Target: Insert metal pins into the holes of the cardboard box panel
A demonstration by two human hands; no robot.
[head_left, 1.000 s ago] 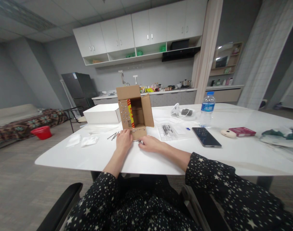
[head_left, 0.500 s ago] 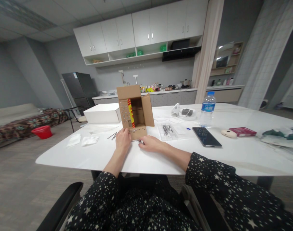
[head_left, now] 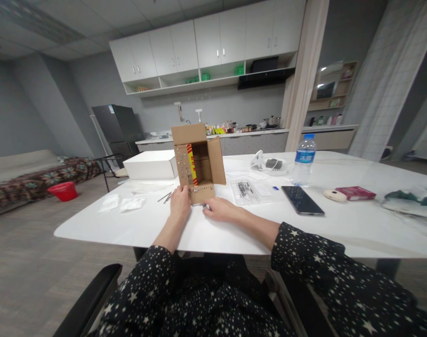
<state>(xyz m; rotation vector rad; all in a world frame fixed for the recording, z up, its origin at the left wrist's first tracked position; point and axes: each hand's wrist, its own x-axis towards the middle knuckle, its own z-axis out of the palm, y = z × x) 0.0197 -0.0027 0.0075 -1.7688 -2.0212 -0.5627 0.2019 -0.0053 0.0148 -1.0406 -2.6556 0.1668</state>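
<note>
Both hands sit at the foot of a small cardboard box (head_left: 198, 161) that lies on its side near the front edge of the white table (head_left: 234, 234), its open mouth turned toward the seated person. Her left hand (head_left: 180, 202) is curled against the box's lower left corner and front flap, fingers closed on the cardboard, which looks like a way of keeping the light box from sliding. Her right hand (head_left: 218, 209) lies low on the tabletop just right of that flap, fingertips pinched toward its edge; whether they hold one of the small metal pieces I cannot tell, it is too small to see. Rows of silvery fasteners stud the left flap and the front flap, so the box seems to serve as a holder for them.

A few loose nails (head_left: 165, 197) lie just left of the left hand. A clear plastic tray of parts (head_left: 246, 191) is just to the right of the box, within easy reach. Further right rest a dark smartphone (head_left: 301, 200) and a water bottle (head_left: 303, 159); a flat white box (head_left: 150, 164) stands behind on the left.
</note>
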